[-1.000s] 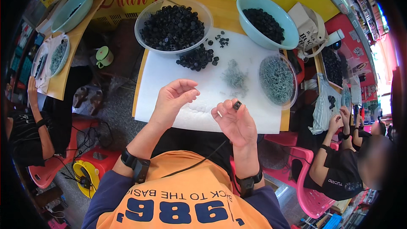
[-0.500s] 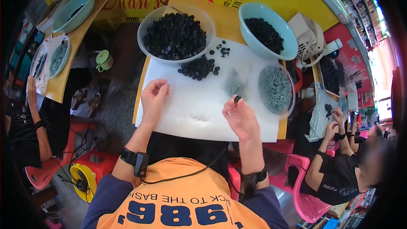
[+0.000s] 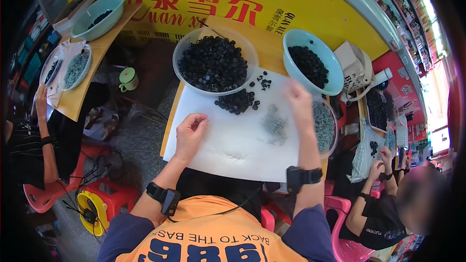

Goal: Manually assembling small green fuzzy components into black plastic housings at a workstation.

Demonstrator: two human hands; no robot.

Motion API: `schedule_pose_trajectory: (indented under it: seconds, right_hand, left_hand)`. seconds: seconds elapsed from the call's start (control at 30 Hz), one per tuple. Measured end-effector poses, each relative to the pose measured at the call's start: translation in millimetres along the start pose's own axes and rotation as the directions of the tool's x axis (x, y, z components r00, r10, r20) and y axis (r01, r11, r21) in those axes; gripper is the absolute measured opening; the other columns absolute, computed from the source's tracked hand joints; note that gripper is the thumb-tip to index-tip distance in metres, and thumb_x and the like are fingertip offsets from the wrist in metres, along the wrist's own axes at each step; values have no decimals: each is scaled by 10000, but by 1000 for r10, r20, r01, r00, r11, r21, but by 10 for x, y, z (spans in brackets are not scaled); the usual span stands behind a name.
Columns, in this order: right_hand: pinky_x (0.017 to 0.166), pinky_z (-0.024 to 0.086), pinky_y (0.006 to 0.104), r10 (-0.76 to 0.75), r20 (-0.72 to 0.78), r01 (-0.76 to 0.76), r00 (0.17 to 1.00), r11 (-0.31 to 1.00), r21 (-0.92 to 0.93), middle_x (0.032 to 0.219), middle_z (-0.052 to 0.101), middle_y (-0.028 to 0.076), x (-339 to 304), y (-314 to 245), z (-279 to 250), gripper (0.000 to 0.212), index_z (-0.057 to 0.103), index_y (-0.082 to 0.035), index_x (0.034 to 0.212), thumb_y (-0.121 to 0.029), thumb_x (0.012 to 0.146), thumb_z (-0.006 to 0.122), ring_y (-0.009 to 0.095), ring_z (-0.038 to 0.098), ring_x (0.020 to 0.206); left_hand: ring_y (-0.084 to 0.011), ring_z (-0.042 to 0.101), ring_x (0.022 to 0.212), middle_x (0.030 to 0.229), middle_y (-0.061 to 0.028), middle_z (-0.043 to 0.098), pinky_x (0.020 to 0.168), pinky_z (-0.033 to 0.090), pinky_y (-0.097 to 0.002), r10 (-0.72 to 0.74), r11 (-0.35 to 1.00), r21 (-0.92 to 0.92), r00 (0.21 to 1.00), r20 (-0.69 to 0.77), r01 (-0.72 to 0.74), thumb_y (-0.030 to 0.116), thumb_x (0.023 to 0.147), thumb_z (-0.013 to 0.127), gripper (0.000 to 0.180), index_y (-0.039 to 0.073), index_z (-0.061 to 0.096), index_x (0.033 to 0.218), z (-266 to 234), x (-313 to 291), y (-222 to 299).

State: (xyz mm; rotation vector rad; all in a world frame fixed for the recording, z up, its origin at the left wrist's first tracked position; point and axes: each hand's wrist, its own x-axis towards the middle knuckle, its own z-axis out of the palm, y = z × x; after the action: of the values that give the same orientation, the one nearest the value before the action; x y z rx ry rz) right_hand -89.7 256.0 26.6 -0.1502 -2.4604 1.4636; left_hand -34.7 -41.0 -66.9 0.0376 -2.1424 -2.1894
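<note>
The right hand (image 3: 299,101) is a blur just short of the pale teal oval plastic basin (image 3: 297,39); I cannot tell whether it grips anything. Small black plastic pieces (image 3: 307,63) lie in that basin, beyond the fingers. The left hand (image 3: 191,135) curls loosely, its grasp unclear to me, over the white sheet (image 3: 272,162). I'd keep the right wrist high, clear of the thin grey-green bits (image 3: 274,123) heaped to its left.
</note>
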Motion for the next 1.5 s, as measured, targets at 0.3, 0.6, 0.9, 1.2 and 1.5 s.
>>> schedule_pose_trajectory:
  seconds: [0.3, 0.6, 0.9, 1.2, 1.5]
  right_hand:
    - [736, 513, 375, 95, 147, -34, 985, 926, -376, 873, 681, 195, -186, 286, 504, 282, 697, 6, 933, -243, 806, 664, 330, 660, 760]
    - [701, 516, 342, -112, 216, 134, 970, 987, -86, 875, 685, 174, -1023, -283, 536, 162, 677, 4, 938, -120, 835, 668, 311, 667, 762]
    - [742, 521, 371, 172, 258, -174, 951, 985, -13, 902, 684, 188, -1429, -200, 589, 240, 604, -7, 1081, -92, 859, 632, 333, 669, 815]
    - [776, 514, 382, -118, 176, 201, 977, 773, -601, 990, 605, 136, -1409, 151, 384, 218, 660, -24, 980, -16, 762, 659, 307, 606, 944]
    - [682, 514, 358, -158, 116, 176, 981, 970, -169, 917, 633, 136, -1386, -58, 575, 204, 665, -9, 993, -68, 799, 686, 281, 629, 807]
  left_hand:
    - [-32, 569, 756, 839, 17, 636, 695, 468, -187, -149, 985, -54, 971, 189, 162, 57, 885, 640, 133, 12, 661, 1009, 48, -35, 212]
    - [-216, 645, 946, 1039, -99, 669, 799, 534, -306, 399, 816, 235, 808, 433, -528, -32, 765, 705, 351, 41, 650, 1104, 365, -160, 598]
    - [-232, 675, 838, 977, -120, 684, 738, 555, -291, 307, 802, 322, 810, 500, -503, -61, 753, 692, 283, 21, 684, 1023, 382, -210, 296]
    - [-181, 654, 892, 980, -86, 673, 773, 542, -262, 159, 954, 164, 887, 433, -251, -30, 799, 685, 201, 1, 689, 997, 425, -135, 255]
    - [-186, 657, 878, 996, -111, 664, 767, 549, -285, 194, 883, 283, 841, 506, -374, -62, 770, 664, 294, 7, 671, 1056, 455, -92, 272]
